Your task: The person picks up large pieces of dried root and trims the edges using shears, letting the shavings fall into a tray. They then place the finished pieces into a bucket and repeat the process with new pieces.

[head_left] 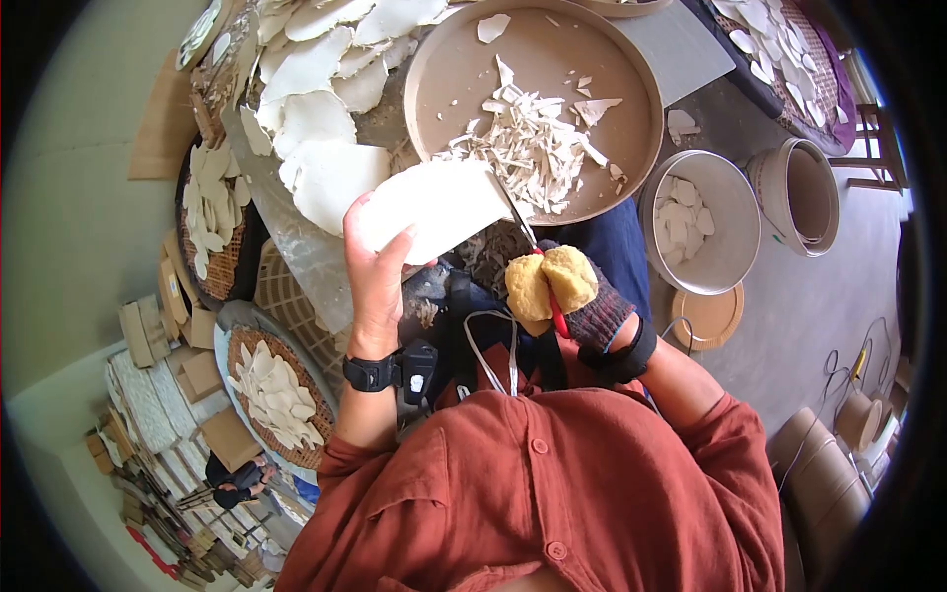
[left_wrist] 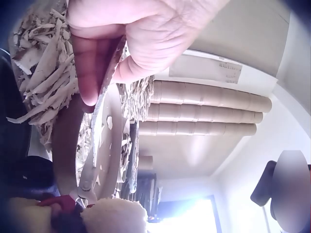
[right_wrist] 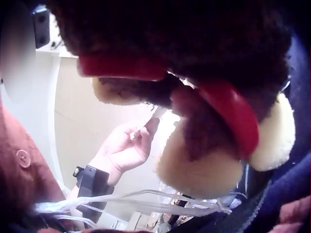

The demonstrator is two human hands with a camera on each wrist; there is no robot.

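Note:
In the head view my left hand (head_left: 379,271) pinches a thin off-white sheet (head_left: 434,205) between thumb and fingers, over the near rim of a large round tray (head_left: 636,183). My right hand (head_left: 598,312) wears a dark knitted glove with yellow foam-like padding (head_left: 570,278) over the fingers. It grips red-handled scissors (head_left: 519,214), whose blades lie along the sheet's right edge. The left wrist view shows the sheet (left_wrist: 98,121) nearly edge-on, the scissors' pivot (left_wrist: 86,186) just below. In the right wrist view the red handle loops (right_wrist: 233,116) surround the gloved, padded fingers.
Narrow pale scraps (head_left: 538,138) heap inside the tray. Overlapping off-white sheets (head_left: 321,123) pile up left of it. At right stand a round bin (head_left: 747,232) with pale pieces and another round container (head_left: 824,197). Woven baskets (head_left: 318,395) of sheets stand at left.

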